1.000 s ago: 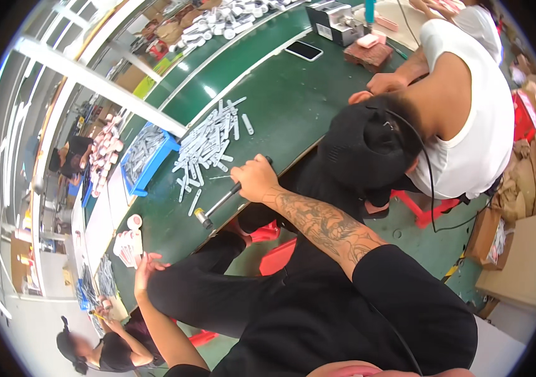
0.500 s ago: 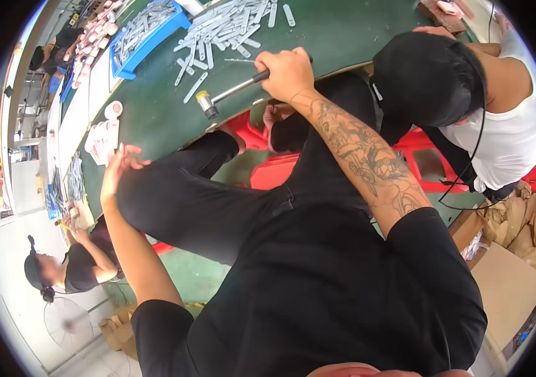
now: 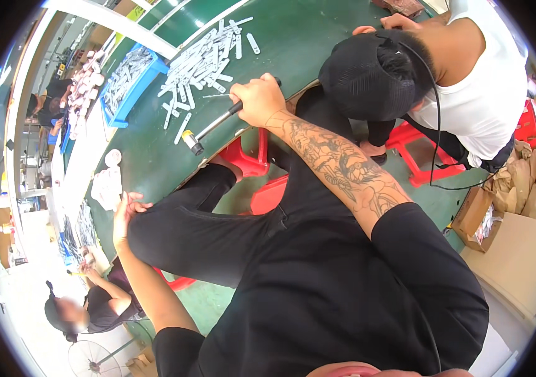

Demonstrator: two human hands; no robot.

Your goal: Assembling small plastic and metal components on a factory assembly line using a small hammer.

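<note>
My right hand [image 3: 259,100] is closed round the dark grip of a small mallet [image 3: 214,124] with a metal shaft. Its yellow-and-dark head hangs just over the green table's near edge. A thin metal spike [image 3: 217,95] sticks out by the same hand; whether my fingers hold it I cannot tell. My left hand [image 3: 128,212] rests by my knee at the table edge, fingers apart and holding nothing. Just beyond it lies a group of white pieces [image 3: 105,188], with a round pinkish-white one [image 3: 112,158] behind.
Grey metal strips [image 3: 202,66] lie heaped on the green table [image 3: 293,38], beside a blue tray [image 3: 131,81] full of similar strips. A co-worker in a black cap [image 3: 368,75] sits close on the right; another person [image 3: 101,301] works at the left. Red stools [image 3: 419,151] stand below.
The whole view has shifted and tilted, with the right-hand co-worker and table items moving left in it. Both hands keep nearly the same poses, the mallet still in the right.
</note>
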